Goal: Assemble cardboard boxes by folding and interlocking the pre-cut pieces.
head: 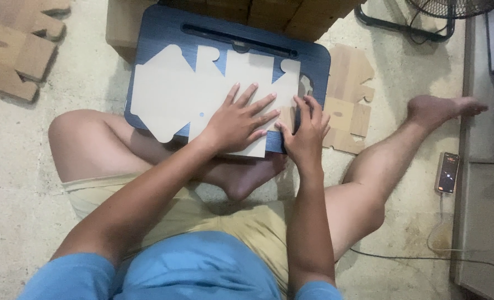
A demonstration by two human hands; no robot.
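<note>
A flat white die-cut cardboard box blank (174,91) lies on a dark blue lap tray (313,61) in front of me. My left hand (237,119) presses flat on the blank's middle, fingers spread. My right hand (305,133) rests on the blank's right part near the tray's front edge, fingers curled onto a brown flap. Neither hand lifts anything; both push down on the cardboard.
Brown cardboard blanks (347,100) lie on the floor right of the tray, with more cardboard pieces (13,47) at the far left. A phone (447,173) on a cable lies by my right foot. A fan base (413,25) and stacked boxes (269,14) stand behind.
</note>
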